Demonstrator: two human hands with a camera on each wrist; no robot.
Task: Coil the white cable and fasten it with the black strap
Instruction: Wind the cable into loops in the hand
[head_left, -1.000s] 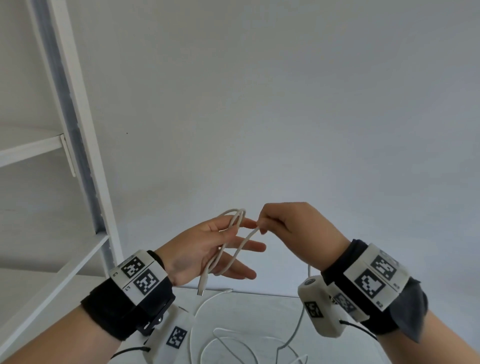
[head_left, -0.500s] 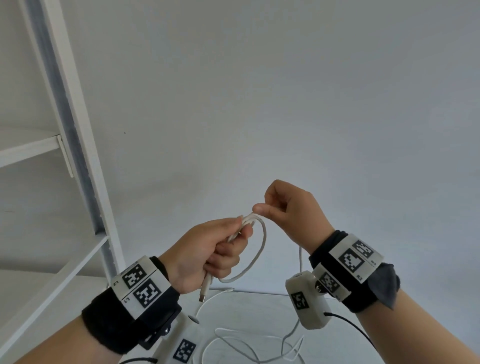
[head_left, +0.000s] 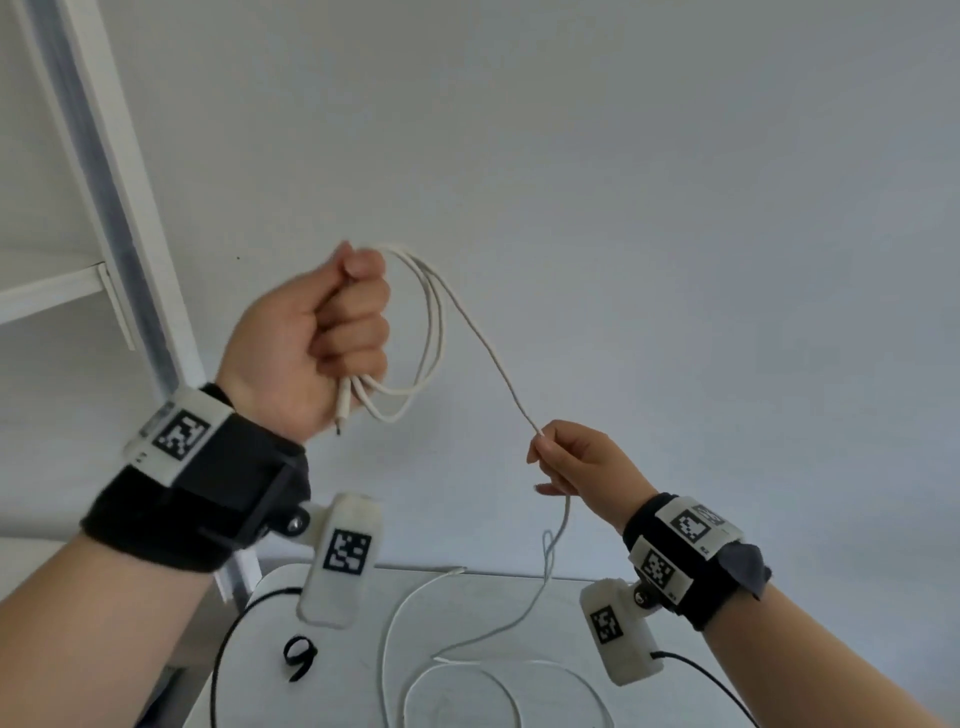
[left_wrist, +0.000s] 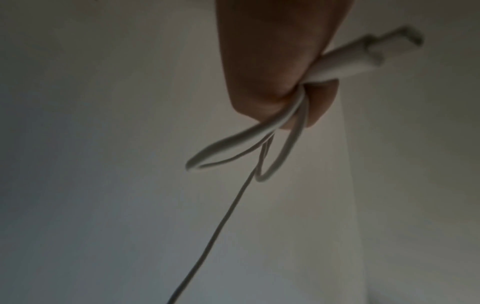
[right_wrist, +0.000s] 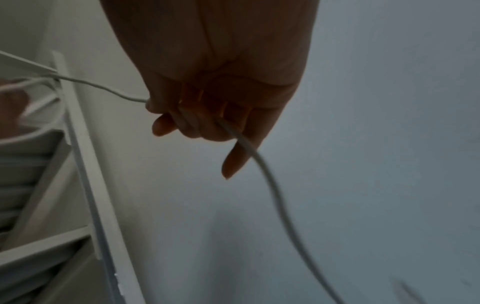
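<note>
My left hand (head_left: 340, 332) is raised as a fist, gripping two loops of the white cable (head_left: 434, 332), with the plug end (head_left: 343, 410) sticking out below the fist. The left wrist view shows the same loops (left_wrist: 272, 148) and the plug (left_wrist: 369, 53) beside the curled fingers. From the fist the cable runs down and right to my right hand (head_left: 571, 462), which pinches it between thumb and forefinger. In the right wrist view the cable (right_wrist: 262, 164) passes through those fingers and hangs down. The slack lies on the white table (head_left: 530, 587). The black strap (head_left: 300, 656) lies curled on the table at lower left.
A white shelf unit (head_left: 104, 171) stands at the left against a plain grey wall (head_left: 623, 182). Black sensor cords (head_left: 223, 644) trail from both wrist cameras over the table.
My left hand has risen and closed into a fist round the loops. My right hand has moved down and to the right along the cable, drawing a straight stretch between the hands.
</note>
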